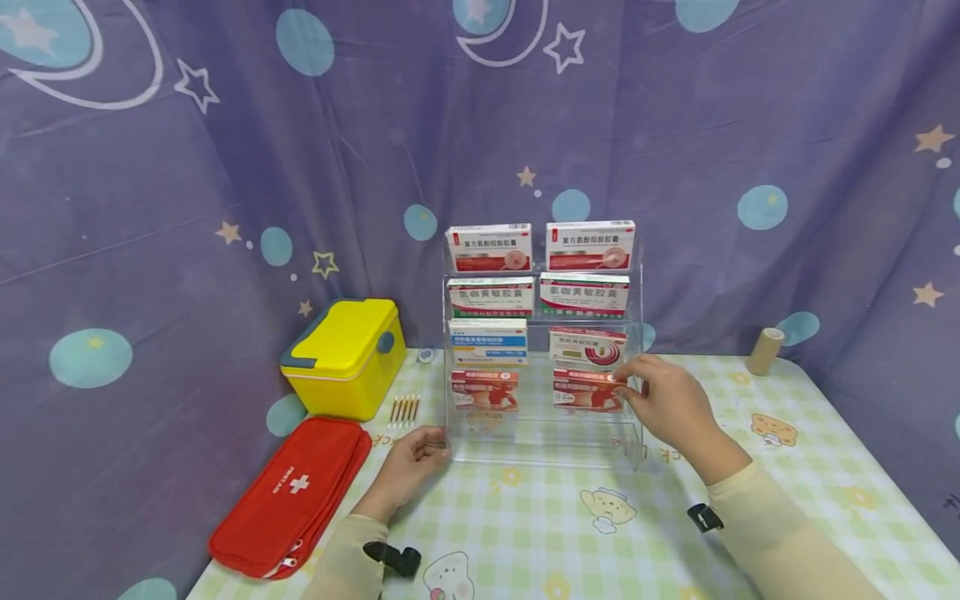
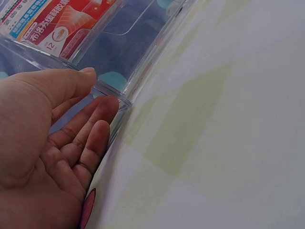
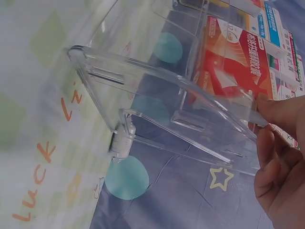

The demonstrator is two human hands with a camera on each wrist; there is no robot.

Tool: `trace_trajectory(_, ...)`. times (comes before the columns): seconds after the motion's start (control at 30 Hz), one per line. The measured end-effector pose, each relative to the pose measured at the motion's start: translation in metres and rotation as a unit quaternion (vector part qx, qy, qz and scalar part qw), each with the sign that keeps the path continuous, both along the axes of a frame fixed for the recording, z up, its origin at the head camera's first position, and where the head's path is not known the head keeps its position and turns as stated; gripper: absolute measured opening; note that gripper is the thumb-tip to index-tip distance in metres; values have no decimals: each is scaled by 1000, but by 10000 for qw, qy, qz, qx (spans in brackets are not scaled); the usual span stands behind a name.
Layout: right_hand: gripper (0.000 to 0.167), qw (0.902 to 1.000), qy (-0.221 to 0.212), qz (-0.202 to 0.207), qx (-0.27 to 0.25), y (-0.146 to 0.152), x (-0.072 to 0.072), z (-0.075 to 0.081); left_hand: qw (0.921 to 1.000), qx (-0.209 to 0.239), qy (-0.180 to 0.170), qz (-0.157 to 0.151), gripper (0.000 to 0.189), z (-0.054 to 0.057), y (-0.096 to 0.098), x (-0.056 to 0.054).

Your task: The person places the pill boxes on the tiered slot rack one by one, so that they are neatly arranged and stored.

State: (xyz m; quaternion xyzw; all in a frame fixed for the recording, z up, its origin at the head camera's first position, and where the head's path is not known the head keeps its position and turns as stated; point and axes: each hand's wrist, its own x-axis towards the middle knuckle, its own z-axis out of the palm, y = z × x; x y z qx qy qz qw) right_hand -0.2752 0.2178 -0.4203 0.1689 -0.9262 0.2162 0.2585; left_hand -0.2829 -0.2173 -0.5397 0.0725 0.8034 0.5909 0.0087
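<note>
A clear acrylic display rack [image 1: 540, 454] stands on the table with medicine boxes in tiers. My left hand [image 1: 411, 462] is at its lower left corner; in the left wrist view the thumb and curled fingers [image 2: 108, 106] hold the rack's edge. My right hand [image 1: 671, 404] reaches past the rack's right side and pinches the right end of a red medicine box [image 1: 585, 392] on the lowest filled tier. In the right wrist view thumb and forefinger meet at that box [image 3: 233, 62], partly behind the clear side panel. A matching red box [image 1: 483, 392] sits left on the same tier.
Above are white-and-red boxes [image 1: 489, 250], green-edged boxes [image 1: 491, 298] and a blue-and-white box [image 1: 489, 343]. Left stand a yellow case [image 1: 352, 358], a red first-aid pouch [image 1: 288, 500] and several small brown-filled sticks [image 1: 405, 410]. A tan roll [image 1: 765, 352] is at the back right.
</note>
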Motion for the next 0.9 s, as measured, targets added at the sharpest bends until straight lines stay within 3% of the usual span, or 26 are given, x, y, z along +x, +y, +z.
trace_trajectory(0.37, 15, 9994, 139, -131, 279, -4, 2, -6, 10000, 7, 37, 18, 36, -2, 0, 0)
trace_trajectory(0.9, 18, 9993, 301, -130, 190, -5, 3, -10, 10000, 35, -35, 85, 36, -1, 1, 0)
